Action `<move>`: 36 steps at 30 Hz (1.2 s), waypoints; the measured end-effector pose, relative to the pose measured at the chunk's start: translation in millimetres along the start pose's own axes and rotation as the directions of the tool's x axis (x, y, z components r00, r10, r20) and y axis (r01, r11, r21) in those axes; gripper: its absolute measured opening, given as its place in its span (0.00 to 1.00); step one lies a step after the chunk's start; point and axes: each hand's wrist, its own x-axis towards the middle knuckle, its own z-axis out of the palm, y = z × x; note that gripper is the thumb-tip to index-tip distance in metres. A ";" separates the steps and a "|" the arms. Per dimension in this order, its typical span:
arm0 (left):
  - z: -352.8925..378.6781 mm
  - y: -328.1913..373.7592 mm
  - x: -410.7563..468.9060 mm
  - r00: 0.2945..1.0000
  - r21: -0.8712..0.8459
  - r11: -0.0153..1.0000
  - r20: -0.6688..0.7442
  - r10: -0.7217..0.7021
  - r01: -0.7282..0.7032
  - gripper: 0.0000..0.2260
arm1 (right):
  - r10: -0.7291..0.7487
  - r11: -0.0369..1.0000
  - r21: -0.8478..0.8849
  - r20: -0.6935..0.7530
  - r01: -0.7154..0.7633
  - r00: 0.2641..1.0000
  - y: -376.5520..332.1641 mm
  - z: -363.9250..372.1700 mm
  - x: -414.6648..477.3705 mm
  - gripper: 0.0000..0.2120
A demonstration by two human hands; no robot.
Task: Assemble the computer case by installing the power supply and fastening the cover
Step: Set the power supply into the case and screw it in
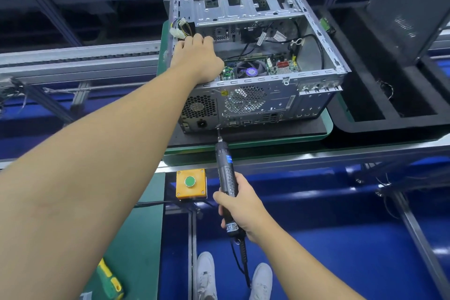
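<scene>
An open computer case [323, 56] lies on its side on a green-edged pallet [327, 126], rear panel toward me, motherboard and cables visible inside. The power supply [198, 114] sits in the case's near left corner, its vent grille and socket showing at the rear. My left hand [196, 58] reaches into the case and rests on top of the power supply; its fingertips are hidden. My right hand [239, 207] grips a black electric screwdriver [226, 173], whose bit touches the rear panel just right of the power supply socket. The dark side cover [409, 7] leans upright at the right.
A yellow box with a green push button [190, 182] sits on the bench edge below the pallet. A green and yellow tool [109, 280] lies on the green mat at lower left. A black foam tray [389, 95] lies right of the case. A conveyor rail [80, 53] runs at left.
</scene>
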 end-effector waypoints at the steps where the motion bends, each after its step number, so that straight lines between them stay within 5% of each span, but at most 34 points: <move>1: -0.6 0.3 0.2 1.000 0.002 1.000 -0.001 -0.003 0.003 0.25 | 0.002 1.000 -0.001 0.000 -0.002 1.000 -0.5 0.0 -0.4 0.19; 13: -2.1 0.6 0.9 1.000 0.018 1.000 -0.004 -0.003 0.003 0.23 | 0.010 1.000 0.024 -0.009 -0.010 1.000 -1.7 1.6 2.6 0.13; 36: -0.2 -6.7 9.0 0.999 0.003 1.000 0.034 0.012 -0.012 0.30 | -0.006 0.999 0.033 -0.033 0.007 0.999 -2.8 5.6 -0.4 0.19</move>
